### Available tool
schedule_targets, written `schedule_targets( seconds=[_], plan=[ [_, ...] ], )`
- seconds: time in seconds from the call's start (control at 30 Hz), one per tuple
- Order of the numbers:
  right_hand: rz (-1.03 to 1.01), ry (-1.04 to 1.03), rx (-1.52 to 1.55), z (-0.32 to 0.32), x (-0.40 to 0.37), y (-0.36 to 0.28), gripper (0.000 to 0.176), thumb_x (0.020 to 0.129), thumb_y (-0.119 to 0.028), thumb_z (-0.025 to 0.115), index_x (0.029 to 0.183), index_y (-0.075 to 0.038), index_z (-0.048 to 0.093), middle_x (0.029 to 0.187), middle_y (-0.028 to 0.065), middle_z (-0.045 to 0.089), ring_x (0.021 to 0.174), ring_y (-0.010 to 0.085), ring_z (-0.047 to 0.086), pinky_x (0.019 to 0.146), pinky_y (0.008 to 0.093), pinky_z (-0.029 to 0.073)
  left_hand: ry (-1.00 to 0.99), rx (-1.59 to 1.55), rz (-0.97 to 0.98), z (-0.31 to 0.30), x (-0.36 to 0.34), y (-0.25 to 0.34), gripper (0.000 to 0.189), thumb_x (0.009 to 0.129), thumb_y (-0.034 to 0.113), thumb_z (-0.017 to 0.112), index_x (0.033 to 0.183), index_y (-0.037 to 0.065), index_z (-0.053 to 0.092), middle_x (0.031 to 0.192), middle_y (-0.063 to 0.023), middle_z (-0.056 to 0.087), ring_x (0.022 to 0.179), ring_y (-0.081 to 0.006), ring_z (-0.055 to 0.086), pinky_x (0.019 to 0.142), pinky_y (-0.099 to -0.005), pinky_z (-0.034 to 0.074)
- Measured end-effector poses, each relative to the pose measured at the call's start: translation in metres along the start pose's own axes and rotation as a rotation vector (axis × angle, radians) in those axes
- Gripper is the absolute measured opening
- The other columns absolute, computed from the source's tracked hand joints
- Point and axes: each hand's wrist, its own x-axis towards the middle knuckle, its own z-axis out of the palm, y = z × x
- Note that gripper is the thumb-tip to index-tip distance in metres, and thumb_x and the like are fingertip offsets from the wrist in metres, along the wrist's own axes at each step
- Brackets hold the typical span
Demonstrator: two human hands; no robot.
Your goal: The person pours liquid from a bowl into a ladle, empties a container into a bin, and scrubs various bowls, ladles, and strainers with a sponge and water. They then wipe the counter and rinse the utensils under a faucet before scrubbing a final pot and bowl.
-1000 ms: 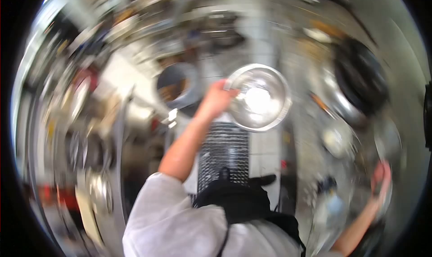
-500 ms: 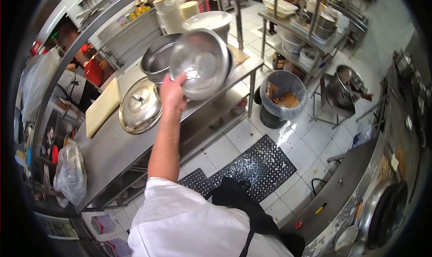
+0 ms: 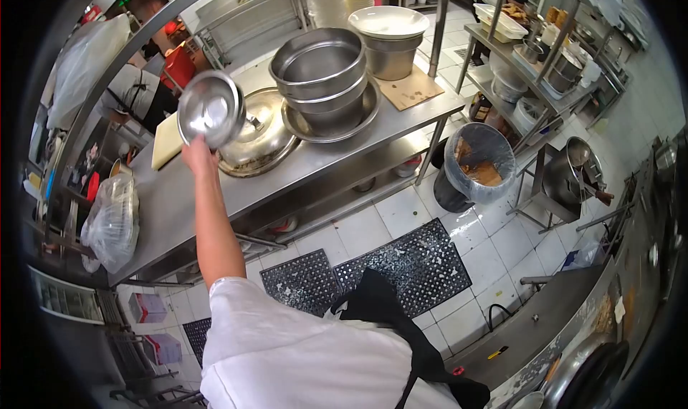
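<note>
Left hand (image 3: 199, 155) grasps near rim of 1 metal bowl (image 3: 206, 112) just ahead, likely keeping interior unobstructed. Right of hand: lid (image 3: 266, 145), then 2 pots (image 3: 319, 87) stacked, probably saving space. Right hand unseen, state can't tell.

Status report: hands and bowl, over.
Left hand holding metal bowl over counter. Right hand out of view. Domed lid, cutting board close by.

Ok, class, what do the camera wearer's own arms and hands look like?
The left arm has a loose, short white sleeve, with the forearm bare below it and no watch or band visible. The left hand is ungloved; blur would hide any ring. The right arm and hand are out of view.
</note>
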Motion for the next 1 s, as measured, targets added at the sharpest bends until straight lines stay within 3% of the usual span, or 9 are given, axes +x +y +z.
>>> schedule_targets(
  seconds=[0.27,0.57,0.67,0.73,0.77,0.8,0.87,0.97,1.0],
  plan=[
    [-0.017,-0.19,-0.349,0.25,-0.069,-0.012,0.045,0.092,-0.026,0.059,0.125,0.004,0.05,0.1,0.0124,0.06,0.073,0.0181,0.059,0.069,0.0273,0.048,0.763,0.212,-0.198,-0.17,-0.019,-0.079,0.044,0.082,0.002,0.046,0.123,-0.011,0.05,0.121,-0.0284,0.056,0.104,-0.0348,0.063,0.084,-0.04,0.055],
    [-0.193,0.108,-0.486,0.211,-0.139,-0.095,0.039,0.092,-0.027,0.057,0.123,-0.003,0.054,0.1,0.0082,0.06,0.083,0.0164,0.058,0.079,0.0242,0.045,0.887,0.819,-0.118,-0.153,0.014,-0.075,0.041,0.09,0.027,0.055,0.121,0.0,0.051,0.113,-0.0222,0.06,0.104,-0.036,0.061,0.086,-0.045,0.051],
    [-0.253,0.399,-0.541,0.169,-0.194,-0.163,0.037,0.092,-0.027,0.056,0.122,-0.005,0.055,0.1,0.0068,0.06,0.086,0.0159,0.058,0.082,0.0232,0.045,0.638,1.197,0.142,-0.138,-0.069,-0.078,0.04,0.09,0.036,0.06,0.11,0.0,0.058,0.1,-0.0216,0.064,0.096,-0.0339,0.064,0.079,-0.0445,0.053],
    [0.244,0.71,-0.313,0.158,-0.174,-0.188,0.024,0.087,-0.035,0.058,0.086,-0.011,0.061,0.075,-0.002,0.058,0.063,0.0078,0.051,0.057,0.0249,0.039,0.358,1.217,0.031,-0.135,-0.151,-0.101,0.043,0.09,0.041,0.063,0.102,0.0,0.063,0.091,-0.0211,0.068,0.091,-0.0325,0.066,0.075,-0.0441,0.054],
    [0.279,0.673,-0.226,0.154,-0.17,-0.194,0.025,0.088,-0.028,0.057,0.069,-0.013,0.052,0.061,-0.0045,0.049,0.053,0.0062,0.043,0.049,0.0272,0.033,-0.292,0.833,0.584,-0.15,-0.166,-0.145,0.044,0.09,0.042,0.063,0.097,-0.001,0.058,0.086,-0.0224,0.064,0.089,-0.0319,0.065,0.077,-0.041,0.052],
    [0.144,0.247,0.241,0.09,-0.17,-0.174,0.026,0.09,-0.022,0.055,0.067,-0.012,0.05,0.058,-0.0023,0.045,0.051,0.0088,0.042,0.046,0.0262,0.032,-0.365,1.096,0.054,-0.141,-0.195,-0.187,0.036,0.092,0.032,0.062,0.098,-0.003,0.056,0.087,-0.0211,0.063,0.083,-0.0304,0.063,0.077,-0.0378,0.051],
    [0.097,0.164,0.196,0.063,-0.185,-0.175,0.025,0.09,-0.019,0.054,0.068,-0.01,0.05,0.057,0.0001,0.044,0.047,0.0128,0.043,0.043,0.0272,0.034,-1.157,0.411,0.083,-0.118,-0.277,-0.271,0.022,0.093,0.017,0.06,0.095,-0.004,0.053,0.091,-0.0111,0.06,0.081,-0.0202,0.056,0.08,-0.0353,0.049],
    [0.427,0.45,0.309,0.066,-0.184,-0.201,0.023,0.088,-0.019,0.057,0.069,-0.008,0.051,0.06,0.0026,0.049,0.047,0.0148,0.046,0.045,0.0289,0.04,-1.798,0.519,-0.447,-0.028,-0.469,-0.249,0.023,0.092,0.016,0.062,0.109,0.001,0.056,0.09,-0.0015,0.054,0.081,-0.0104,0.049,0.073,-0.0224,0.043],
    [0.407,0.527,0.231,0.07,-0.191,-0.205,0.022,0.088,-0.017,0.058,0.069,-0.007,0.051,0.061,0.003,0.05,0.048,0.015,0.047,0.045,0.0294,0.041,-2.031,0.375,-0.357,-0.01,-0.535,-0.222,0.024,0.091,0.013,0.064,0.111,0.002,0.056,0.088,0.0011,0.053,0.078,-0.0088,0.049,0.07,-0.0228,0.043]
  ],
)
